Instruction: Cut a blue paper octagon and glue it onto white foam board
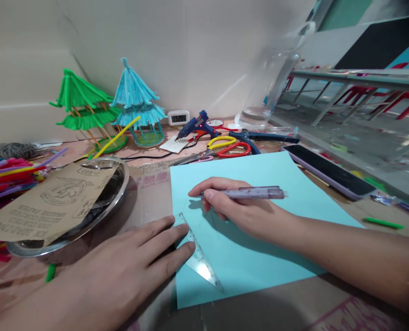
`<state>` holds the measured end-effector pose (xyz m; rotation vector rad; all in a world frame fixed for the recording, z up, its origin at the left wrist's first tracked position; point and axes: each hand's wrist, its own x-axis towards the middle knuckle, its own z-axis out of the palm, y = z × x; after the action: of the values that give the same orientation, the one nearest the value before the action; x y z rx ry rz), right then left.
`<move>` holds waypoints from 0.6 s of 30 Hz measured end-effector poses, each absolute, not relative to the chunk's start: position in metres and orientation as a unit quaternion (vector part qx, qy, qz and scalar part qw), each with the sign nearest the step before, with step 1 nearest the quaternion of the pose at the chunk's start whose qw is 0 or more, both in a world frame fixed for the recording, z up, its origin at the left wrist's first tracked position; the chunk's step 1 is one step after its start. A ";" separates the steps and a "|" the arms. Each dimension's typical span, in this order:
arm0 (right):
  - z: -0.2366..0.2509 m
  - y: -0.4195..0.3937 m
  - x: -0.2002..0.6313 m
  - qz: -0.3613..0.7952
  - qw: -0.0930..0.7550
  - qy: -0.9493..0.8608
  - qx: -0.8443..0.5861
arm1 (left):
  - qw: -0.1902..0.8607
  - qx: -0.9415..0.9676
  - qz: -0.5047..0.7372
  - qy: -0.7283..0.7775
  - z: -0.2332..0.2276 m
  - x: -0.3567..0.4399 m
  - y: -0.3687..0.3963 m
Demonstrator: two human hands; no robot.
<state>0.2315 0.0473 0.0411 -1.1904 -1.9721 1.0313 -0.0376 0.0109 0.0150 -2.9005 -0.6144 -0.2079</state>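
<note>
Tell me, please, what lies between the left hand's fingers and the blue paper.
The head view shows a clear ruler there, on the blue paper, with fingers of the left hand over it.

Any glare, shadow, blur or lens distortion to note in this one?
Head view: bright glare on the clear triangular ruler by the left hand; head view: a soft shadow from the right hand on the light blue sheet; head view: the background table at upper right looks soft and slanted, probably lens stretch.
</note>
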 end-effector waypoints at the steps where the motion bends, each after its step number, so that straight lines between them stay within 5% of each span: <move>1: 0.041 0.047 0.232 0.390 0.305 -0.744 -0.449 | 0.086 -0.972 -0.071 -0.205 0.015 -0.037 0.011; 18: 0.040 0.048 0.232 0.401 0.296 -0.739 -0.454 | 0.116 -0.973 -0.060 -0.191 0.033 -0.030 0.011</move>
<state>0.2315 0.0478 0.0400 -1.2070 -1.9647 1.0678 -0.0295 0.0113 0.0331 -2.8501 -0.5599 -0.1748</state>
